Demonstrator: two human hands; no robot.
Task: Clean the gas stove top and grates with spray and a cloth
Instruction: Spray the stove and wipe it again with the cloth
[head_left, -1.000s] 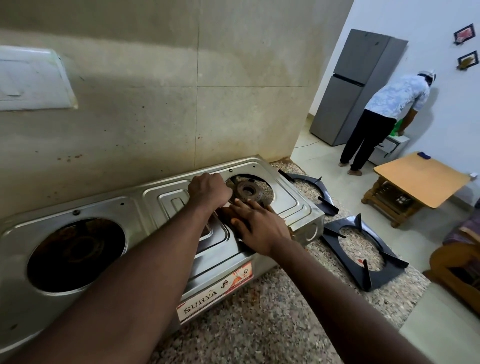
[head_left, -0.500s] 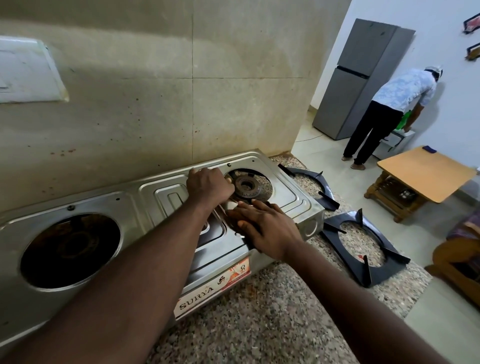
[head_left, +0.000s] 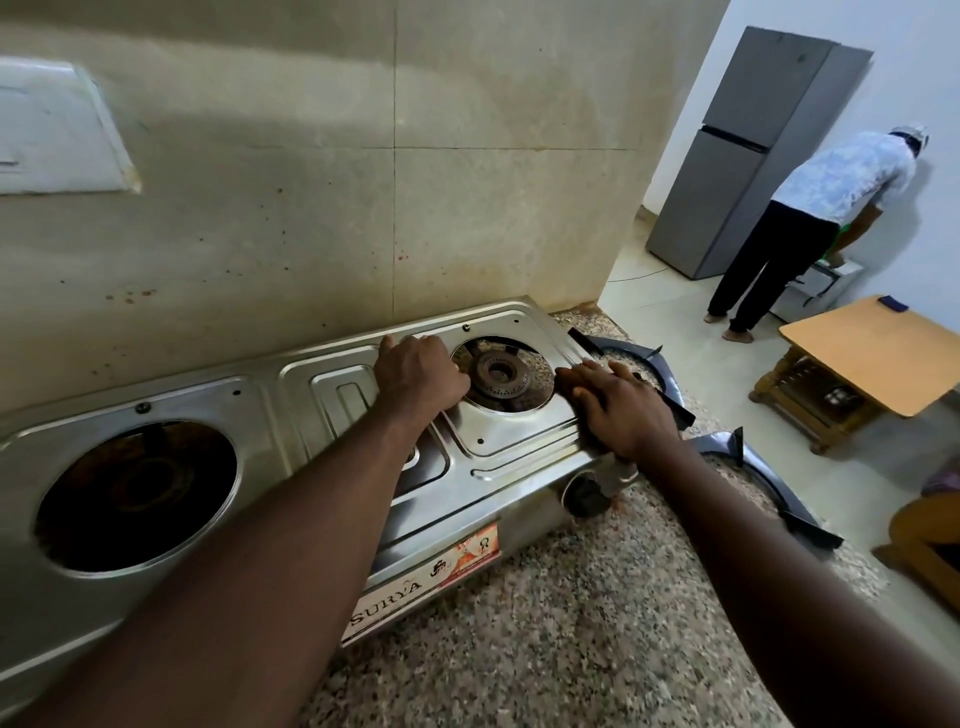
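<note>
Two hands are set on the stove top (head_left: 524, 441), one on each side of the right burner (head_left: 501, 375). The left hand (head_left: 421, 379) is placed just left of the burner's opening. Its fingers are curled under into a fist with the knuckles against the steel, and whether anything is enclosed cannot be told. The right hand (head_left: 618, 410) is laid palm down just right of the burner, at the stove's end edge, with fingers straight and nothing gripped. Both forearms are stretched forward. Two grates are seen off the stove on the granite counter (head_left: 571, 649), right of the burner: the far grate (head_left: 631, 349) partly hidden behind the right fingers, the near grate (head_left: 753, 462) closer to the camera.
</note>
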